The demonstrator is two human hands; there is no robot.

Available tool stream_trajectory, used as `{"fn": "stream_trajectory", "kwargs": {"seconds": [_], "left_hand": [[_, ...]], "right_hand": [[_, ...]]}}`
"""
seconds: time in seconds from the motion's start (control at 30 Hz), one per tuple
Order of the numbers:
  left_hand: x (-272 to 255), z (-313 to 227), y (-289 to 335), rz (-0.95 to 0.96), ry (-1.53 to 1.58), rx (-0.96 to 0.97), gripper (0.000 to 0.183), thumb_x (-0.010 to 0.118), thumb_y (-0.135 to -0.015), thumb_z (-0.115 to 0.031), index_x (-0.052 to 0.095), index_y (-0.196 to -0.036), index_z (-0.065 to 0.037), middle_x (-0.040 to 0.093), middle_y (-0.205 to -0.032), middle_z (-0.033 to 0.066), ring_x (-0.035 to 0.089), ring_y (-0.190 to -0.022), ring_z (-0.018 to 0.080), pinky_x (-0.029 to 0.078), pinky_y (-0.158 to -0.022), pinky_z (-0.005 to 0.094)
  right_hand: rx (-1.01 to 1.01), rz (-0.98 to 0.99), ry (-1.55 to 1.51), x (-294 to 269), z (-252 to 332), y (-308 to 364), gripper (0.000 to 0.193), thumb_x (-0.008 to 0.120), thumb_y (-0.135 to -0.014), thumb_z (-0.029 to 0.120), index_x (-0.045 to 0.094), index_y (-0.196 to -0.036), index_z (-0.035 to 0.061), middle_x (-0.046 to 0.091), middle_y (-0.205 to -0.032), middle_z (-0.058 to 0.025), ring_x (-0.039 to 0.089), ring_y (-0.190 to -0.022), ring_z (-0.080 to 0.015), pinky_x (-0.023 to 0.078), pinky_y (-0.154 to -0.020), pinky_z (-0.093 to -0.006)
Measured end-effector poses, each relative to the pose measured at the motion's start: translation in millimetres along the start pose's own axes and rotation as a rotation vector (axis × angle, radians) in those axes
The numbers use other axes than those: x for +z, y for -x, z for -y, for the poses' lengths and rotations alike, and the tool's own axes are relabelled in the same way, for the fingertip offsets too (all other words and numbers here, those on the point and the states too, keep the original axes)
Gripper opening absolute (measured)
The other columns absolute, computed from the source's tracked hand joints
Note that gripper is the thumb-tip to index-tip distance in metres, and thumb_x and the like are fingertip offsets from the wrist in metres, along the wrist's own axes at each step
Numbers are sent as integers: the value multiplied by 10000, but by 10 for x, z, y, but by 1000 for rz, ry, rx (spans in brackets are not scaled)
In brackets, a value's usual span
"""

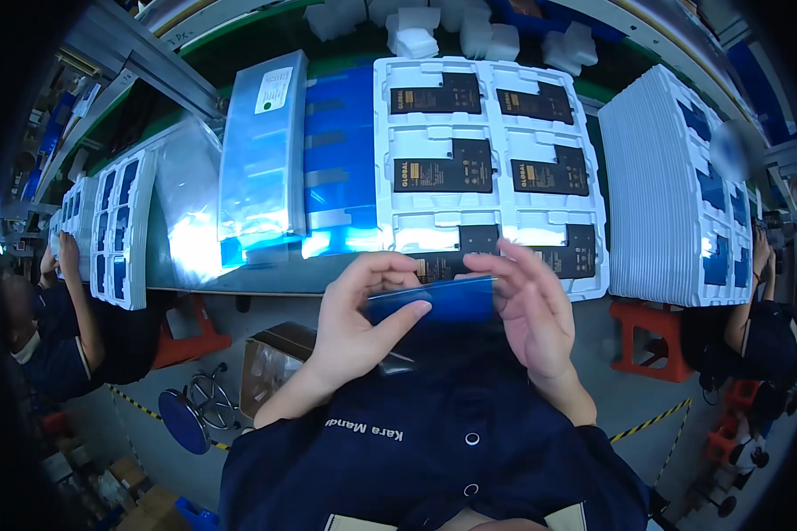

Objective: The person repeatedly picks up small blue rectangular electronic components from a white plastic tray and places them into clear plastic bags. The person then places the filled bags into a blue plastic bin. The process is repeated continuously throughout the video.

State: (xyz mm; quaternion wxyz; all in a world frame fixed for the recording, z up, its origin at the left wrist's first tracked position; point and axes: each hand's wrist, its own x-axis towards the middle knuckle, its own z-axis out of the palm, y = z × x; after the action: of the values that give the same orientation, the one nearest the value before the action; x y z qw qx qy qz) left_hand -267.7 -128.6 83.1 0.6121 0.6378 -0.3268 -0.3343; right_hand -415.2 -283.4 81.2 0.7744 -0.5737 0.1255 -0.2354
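Note:
My left hand [363, 310] is closed on a flat, glossy blue film piece [456, 299], with the thumb on its near face and the fingers curled behind. Whether something lies under the blue surface, I cannot tell. At the piece's right end is my right hand [536, 310], its fingers apart and slightly blurred; contact with the edge is unclear. Just beyond both hands lies a white plastic tray [494, 133] of black L-shaped phone batteries [443, 168]. My hands partly cover the tray's nearest row.
Left of the tray are blue film sheets [341, 159] and a clear-wrapped pack [261, 150]. A tall stack of white trays [651, 186] stands at the right, with more trays [124, 230] at far left. White foam blocks [416, 35] line the back. Other people work at both sides.

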Motion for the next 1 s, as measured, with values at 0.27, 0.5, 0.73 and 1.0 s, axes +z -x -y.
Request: {"fn": "stream_trajectory", "kwargs": {"seconds": [0.27, 0.5, 0.73, 1.0], "left_hand": [[-84, 37, 12, 24, 5, 148, 143, 780, -702, -67, 668, -761, 1, 663, -720, 84, 635, -643, 133, 463, -594, 226], [-232, 189, -1, 68, -300, 404, 299, 836, -641, -209, 592, -564, -54, 556, -513, 45, 548, -448, 170, 377, -465, 237], [-345, 228, 27, 102, -596, 555, 384, 840, -551, -329, 549, -587, -81, 456, -478, -2, 456, -416, 157, 310, -431, 269], [-394, 306, 13, 213, -799, 732, 326, 760, -605, -269, 558, -756, -62, 571, -803, 68, 565, -714, 258, 446, -595, 343]], "right_hand": [[171, 57, 141, -7, -23, 87, 204, 669, -805, 1, 640, -1001, -45, 669, -839, -91, 633, -748, -132, 493, -697, -234], [92, -27, 293, 74, -7, 34, 119, 679, -761, 0, 691, -872, -41, 678, -861, -142, 637, -759, -167, 481, -683, -243], [31, -288, 121, -113, 11, -68, 136, 624, -832, 16, 630, -953, -47, 655, -837, -90, 603, -691, -111, 475, -637, -214], [150, -234, 327, -123, -104, -163, 266, 663, -801, -33, 591, -1057, -48, 652, -797, -58, 577, -643, -34, 431, -545, -151]]}}
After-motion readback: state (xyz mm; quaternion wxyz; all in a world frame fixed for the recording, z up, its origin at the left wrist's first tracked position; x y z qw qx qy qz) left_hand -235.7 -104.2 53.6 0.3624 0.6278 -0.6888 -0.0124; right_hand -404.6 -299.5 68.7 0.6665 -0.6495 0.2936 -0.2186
